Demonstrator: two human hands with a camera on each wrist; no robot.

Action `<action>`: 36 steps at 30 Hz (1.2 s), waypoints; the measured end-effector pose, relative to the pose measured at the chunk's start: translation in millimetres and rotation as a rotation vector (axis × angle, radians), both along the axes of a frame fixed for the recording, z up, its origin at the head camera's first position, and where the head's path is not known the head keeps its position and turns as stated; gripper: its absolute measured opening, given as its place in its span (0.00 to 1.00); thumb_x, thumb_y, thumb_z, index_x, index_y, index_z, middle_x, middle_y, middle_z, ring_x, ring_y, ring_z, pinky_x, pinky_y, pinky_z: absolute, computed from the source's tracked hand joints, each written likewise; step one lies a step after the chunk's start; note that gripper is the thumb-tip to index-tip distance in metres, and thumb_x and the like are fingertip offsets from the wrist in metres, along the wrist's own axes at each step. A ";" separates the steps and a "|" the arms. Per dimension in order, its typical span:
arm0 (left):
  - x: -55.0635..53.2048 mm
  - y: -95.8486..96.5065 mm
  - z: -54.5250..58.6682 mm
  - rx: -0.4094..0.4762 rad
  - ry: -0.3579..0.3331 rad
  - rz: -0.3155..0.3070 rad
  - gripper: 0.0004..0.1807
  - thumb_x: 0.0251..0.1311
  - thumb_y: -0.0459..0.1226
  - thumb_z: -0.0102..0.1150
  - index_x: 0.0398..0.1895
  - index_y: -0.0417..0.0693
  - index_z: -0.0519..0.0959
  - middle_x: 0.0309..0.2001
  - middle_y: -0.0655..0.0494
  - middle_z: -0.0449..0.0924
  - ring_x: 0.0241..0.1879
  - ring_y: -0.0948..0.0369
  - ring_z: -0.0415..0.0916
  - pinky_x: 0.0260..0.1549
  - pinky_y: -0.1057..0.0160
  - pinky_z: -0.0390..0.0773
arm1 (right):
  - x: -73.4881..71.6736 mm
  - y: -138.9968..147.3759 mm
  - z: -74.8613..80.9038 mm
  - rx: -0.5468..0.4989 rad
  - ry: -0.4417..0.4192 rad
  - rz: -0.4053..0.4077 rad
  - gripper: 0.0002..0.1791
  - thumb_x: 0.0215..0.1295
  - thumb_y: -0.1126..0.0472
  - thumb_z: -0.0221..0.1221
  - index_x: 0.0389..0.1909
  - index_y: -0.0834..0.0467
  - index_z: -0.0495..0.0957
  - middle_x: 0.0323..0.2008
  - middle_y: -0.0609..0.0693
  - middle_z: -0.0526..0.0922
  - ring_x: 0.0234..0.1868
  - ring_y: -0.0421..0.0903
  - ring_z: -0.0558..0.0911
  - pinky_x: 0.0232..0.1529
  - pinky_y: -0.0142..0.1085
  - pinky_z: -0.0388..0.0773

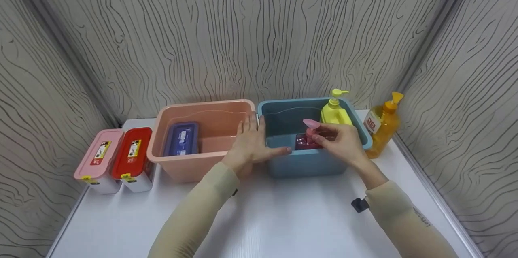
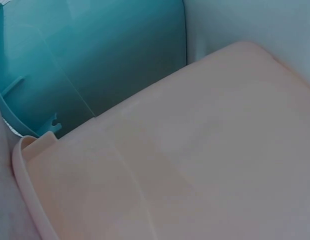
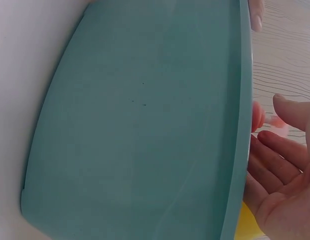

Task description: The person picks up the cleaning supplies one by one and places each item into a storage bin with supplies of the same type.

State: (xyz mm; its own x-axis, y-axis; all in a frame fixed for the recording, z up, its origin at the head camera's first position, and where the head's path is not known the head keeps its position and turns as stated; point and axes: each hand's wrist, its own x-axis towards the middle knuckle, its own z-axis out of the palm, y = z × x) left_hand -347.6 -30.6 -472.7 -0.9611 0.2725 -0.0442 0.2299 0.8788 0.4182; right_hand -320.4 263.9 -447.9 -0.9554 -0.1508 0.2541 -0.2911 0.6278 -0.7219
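Note:
In the head view my left hand (image 1: 251,142) is spread flat over the adjoining rims of the pink bin (image 1: 207,155) and the blue bin (image 1: 311,165), thumb pointing right. A pump bottle of dark red liquid (image 1: 302,142) with a pink pump head (image 1: 311,123) stands inside the blue bin near its front wall. My right hand (image 1: 343,140) is at the bottle's neck. Seen from the right wrist, its thumb and fingers are parted beside the pink collar (image 3: 257,116). A yellow pump bottle (image 1: 334,113) stands behind that hand in the same bin.
An orange pump bottle (image 1: 384,128) stands right of the blue bin. Inside the pink bin is a dark blue-lidded box (image 1: 182,138). Left of the bins are a pink-lidded container (image 1: 101,152) and a red-lidded container (image 1: 133,152). Patterned walls (image 1: 243,39) enclose the white table (image 1: 283,213).

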 end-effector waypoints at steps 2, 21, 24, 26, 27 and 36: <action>0.1 -0.2 0.1 0.005 -0.001 -0.002 0.81 0.51 0.87 0.57 0.95 0.48 0.40 0.95 0.44 0.25 0.95 0.44 0.25 0.94 0.41 0.32 | 1.7 1.8 3.1 0.005 -0.004 -0.001 0.23 0.76 0.58 0.73 0.69 0.59 0.87 0.61 0.58 0.94 0.59 0.60 0.95 0.60 0.47 0.93; 0.8 0.8 -0.4 0.015 0.005 0.002 0.81 0.51 0.87 0.59 0.95 0.49 0.40 0.95 0.45 0.26 0.95 0.44 0.26 0.94 0.41 0.32 | 15.7 18.3 27.6 0.007 0.024 -0.063 0.20 0.76 0.62 0.72 0.65 0.64 0.88 0.58 0.64 0.93 0.55 0.62 0.94 0.52 0.23 0.88; 1.1 0.6 -0.2 0.014 0.004 0.005 0.81 0.51 0.87 0.59 0.95 0.49 0.40 0.95 0.45 0.25 0.95 0.44 0.26 0.94 0.41 0.33 | 16.1 20.5 30.3 0.019 0.031 -0.065 0.20 0.77 0.62 0.71 0.64 0.65 0.87 0.57 0.65 0.93 0.56 0.63 0.94 0.52 0.23 0.88; 1.2 0.6 0.1 0.003 0.005 0.003 0.81 0.52 0.87 0.58 0.95 0.49 0.39 0.95 0.44 0.26 0.95 0.44 0.26 0.94 0.41 0.33 | 16.4 22.5 32.2 0.020 0.034 -0.058 0.20 0.77 0.62 0.71 0.64 0.66 0.87 0.58 0.65 0.93 0.56 0.64 0.94 0.52 0.22 0.87; 0.9 0.6 0.2 -0.001 0.004 0.002 0.81 0.52 0.87 0.58 0.95 0.48 0.39 0.95 0.44 0.26 0.95 0.44 0.26 0.94 0.41 0.33 | 16.5 23.9 33.2 0.019 0.037 -0.055 0.20 0.77 0.62 0.71 0.64 0.67 0.87 0.58 0.66 0.93 0.56 0.64 0.94 0.52 0.21 0.87; -0.2 0.7 0.9 -0.021 0.010 -0.008 0.81 0.52 0.88 0.55 0.95 0.47 0.39 0.95 0.43 0.26 0.95 0.43 0.27 0.94 0.41 0.33 | 22.1 37.9 41.8 0.024 0.020 -0.052 0.23 0.78 0.59 0.71 0.66 0.67 0.85 0.59 0.66 0.92 0.56 0.64 0.93 0.48 0.15 0.81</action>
State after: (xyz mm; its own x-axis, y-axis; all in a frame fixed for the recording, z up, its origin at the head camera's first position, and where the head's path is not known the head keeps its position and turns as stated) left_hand -347.8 -29.9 -471.8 -0.9593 0.2797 -0.0399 0.2416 0.8854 0.3972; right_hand -298.3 301.8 -406.1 -0.9568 -0.1075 0.2700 -0.2719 0.6596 -0.7008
